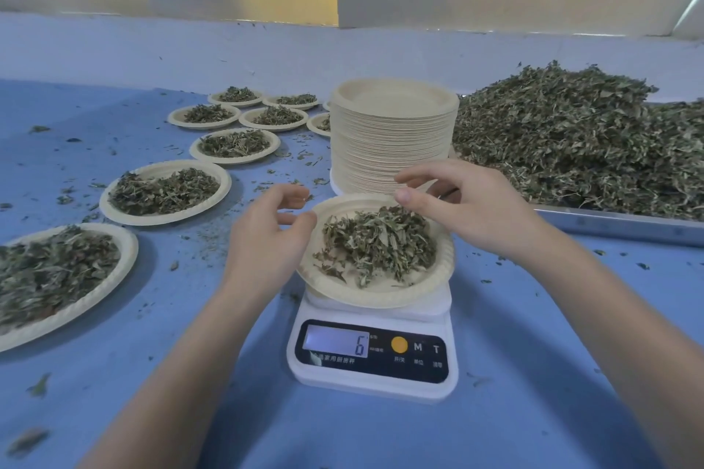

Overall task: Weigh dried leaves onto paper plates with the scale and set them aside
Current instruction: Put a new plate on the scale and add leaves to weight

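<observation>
A white kitchen scale (371, 383) stands on the blue table in front of me, and its display reads 6. On it sits a paper plate (381, 297) holding a small heap of dried leaves (381, 240). My left hand (263, 240) is at the plate's left rim with its fingers loosely curled; the thumb tip touches or nearly touches the rim. My right hand (464, 202) hovers over the plate's far right side, fingers relaxed, with nothing visibly held.
A tall stack of empty paper plates (392, 137) stands just behind the scale. A big pile of dried leaves (590, 133) fills a metal tray (624, 225) at right. Several filled plates (164, 190) lie to the left and far left. Leaf crumbs dot the table.
</observation>
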Demonstrator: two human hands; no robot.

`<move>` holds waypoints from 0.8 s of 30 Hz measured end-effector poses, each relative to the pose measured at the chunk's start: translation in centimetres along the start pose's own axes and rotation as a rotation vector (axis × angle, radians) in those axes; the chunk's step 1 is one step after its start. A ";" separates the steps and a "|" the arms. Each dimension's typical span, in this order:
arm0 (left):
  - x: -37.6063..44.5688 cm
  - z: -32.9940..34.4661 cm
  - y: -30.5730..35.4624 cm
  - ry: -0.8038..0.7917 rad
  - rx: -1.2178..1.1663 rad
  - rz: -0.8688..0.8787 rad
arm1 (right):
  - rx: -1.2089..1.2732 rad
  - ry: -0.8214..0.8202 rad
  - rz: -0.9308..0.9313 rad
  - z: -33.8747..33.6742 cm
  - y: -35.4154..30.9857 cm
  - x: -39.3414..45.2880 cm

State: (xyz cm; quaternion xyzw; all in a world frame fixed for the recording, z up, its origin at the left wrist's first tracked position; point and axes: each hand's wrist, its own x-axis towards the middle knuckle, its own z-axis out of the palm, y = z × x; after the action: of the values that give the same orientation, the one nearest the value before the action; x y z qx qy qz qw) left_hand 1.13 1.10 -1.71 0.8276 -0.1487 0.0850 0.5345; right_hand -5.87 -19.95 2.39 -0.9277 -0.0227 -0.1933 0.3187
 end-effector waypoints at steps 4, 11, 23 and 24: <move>-0.1 0.1 -0.1 -0.027 0.000 -0.006 | -0.030 -0.037 0.036 -0.3 0.1 -0.1; -0.1 0.1 -0.2 -0.042 0.000 -0.018 | -0.132 0.019 0.042 -0.6 1.9 0.8; 0.4 0.0 -0.5 -0.004 -0.046 -0.066 | -0.054 0.079 0.563 -2.1 10.3 6.2; 0.4 0.0 -0.6 -0.002 -0.045 -0.067 | -0.110 0.087 0.569 -2.4 10.4 6.3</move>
State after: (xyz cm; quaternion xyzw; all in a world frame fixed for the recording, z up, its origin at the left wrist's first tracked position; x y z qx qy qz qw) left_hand 1.70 1.25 -2.06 0.8199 -0.1234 0.0628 0.5555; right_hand 0.81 -30.21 0.42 -0.9034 0.2627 -0.1367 0.3101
